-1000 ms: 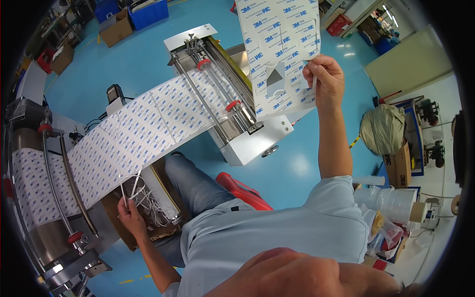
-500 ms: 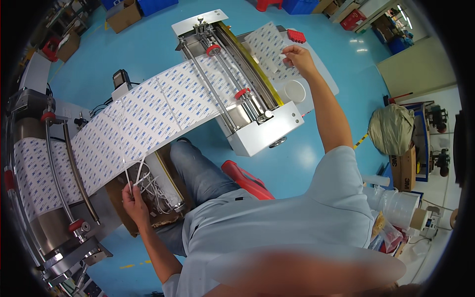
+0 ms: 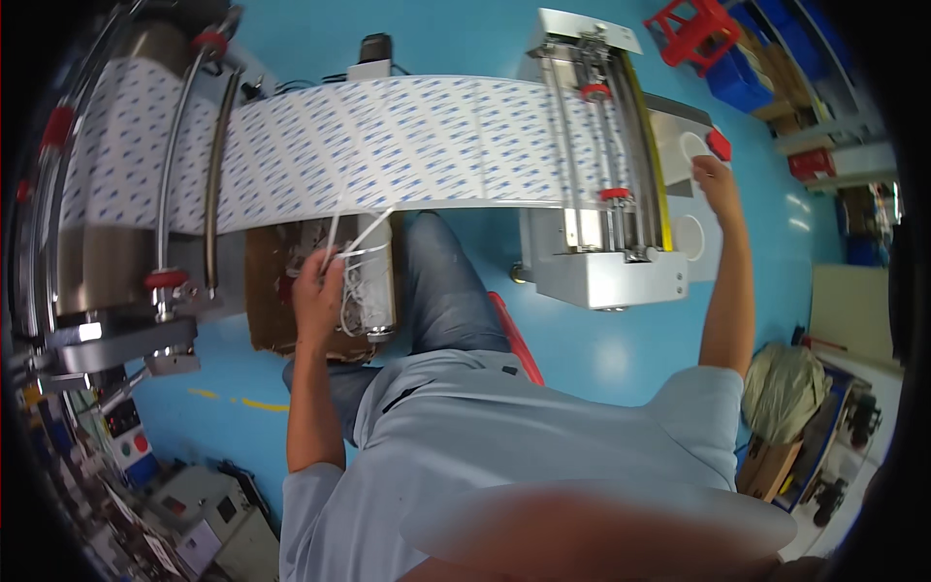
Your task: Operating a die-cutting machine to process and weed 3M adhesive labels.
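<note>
A wide white web point(image 3: 407, 141) with blue print stretches from the rollers at the left to the metal roller unit point(image 3: 616, 276) at the right. Below its near edge, my left hand point(image 3: 318, 291) is closed on narrow white strips point(image 3: 367, 231) that run up to that edge. My right hand point(image 3: 716, 184) is beyond the roller unit, its fingers pinched at the edge of a pale curled sheet point(image 3: 687, 147), somewhat blurred. A white round cup-like piece point(image 3: 689, 238) stands just nearer than that hand.
An open cardboard box point(image 3: 272, 320) with a tangle of white strips point(image 3: 357, 301) stands under the web. Large steel rollers point(image 3: 87, 272) fill the left side. A red stool point(image 3: 693, 37) is at the far right, and a small red block point(image 3: 719, 145) lies beyond my right hand.
My view has turned, so the machine appears shifted right. The printed sheet that lay flat beyond the roller unit now appears curled up at my right hand. My left hand still holds the strips.
</note>
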Demonstrator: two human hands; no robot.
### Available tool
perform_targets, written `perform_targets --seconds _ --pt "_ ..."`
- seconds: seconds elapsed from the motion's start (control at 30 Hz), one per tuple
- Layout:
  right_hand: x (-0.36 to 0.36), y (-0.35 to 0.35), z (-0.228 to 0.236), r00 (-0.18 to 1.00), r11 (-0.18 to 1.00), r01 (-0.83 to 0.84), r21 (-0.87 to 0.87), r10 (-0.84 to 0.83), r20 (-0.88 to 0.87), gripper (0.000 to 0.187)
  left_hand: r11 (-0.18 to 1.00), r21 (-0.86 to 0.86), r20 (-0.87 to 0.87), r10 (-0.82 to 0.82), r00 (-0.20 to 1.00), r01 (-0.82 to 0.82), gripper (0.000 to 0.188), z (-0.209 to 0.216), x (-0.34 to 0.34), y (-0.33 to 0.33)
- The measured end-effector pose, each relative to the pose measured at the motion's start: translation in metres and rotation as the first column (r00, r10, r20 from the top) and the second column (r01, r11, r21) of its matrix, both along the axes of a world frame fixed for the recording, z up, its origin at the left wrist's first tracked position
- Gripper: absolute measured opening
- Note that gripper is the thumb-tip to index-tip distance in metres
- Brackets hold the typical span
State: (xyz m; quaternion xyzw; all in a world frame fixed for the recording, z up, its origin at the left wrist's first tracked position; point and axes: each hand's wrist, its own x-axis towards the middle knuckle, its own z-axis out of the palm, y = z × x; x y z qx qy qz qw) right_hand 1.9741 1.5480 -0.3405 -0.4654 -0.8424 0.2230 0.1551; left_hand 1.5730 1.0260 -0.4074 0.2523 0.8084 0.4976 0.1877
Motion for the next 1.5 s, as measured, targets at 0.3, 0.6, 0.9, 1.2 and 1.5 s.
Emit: perform_targets --seconds 0.3,0.6,0.9,1.2,1.5 --pt "-0.172 -0.292 0.076 0.377 0.295 -0.924 -0.245 0.580 -0.722 0.033 0.975 0.217 0.190 0.010 0.982 -0.052 0.021 -0.006 -0.014 -0.013" --pt "-0.288 -0.398 -0.108 0.627 0.050 -0.739 -0.672 0.417 -0.658 0.041 0.971 0.157 0.240 0.140 0.961 -0.180 0.018 -0.031 -0.051 -0.075" --pt "-0.362 -0.416 -0.095 0.678 -0.050 -0.731 -0.680 0.061 -0.733 0.055 0.919 0.251 0.343 0.210 0.916 -0.305 0.018 -0.021 -0.051 -0.093" --pt "-0.381 -0.433 -0.093 0.568 -0.135 -0.822 -0.553 -0.261 -0.780 0.053 0.697 0.566 0.583 0.038 0.812 -0.439 0.008 -0.026 -0.046 -0.106" --pt "-0.385 -0.435 -0.100 0.702 -0.197 -0.707 -0.680 -0.321 -0.636 0.027 0.911 0.321 0.554 0.042 0.831 -0.260 0.013 -0.044 -0.034 -0.127"
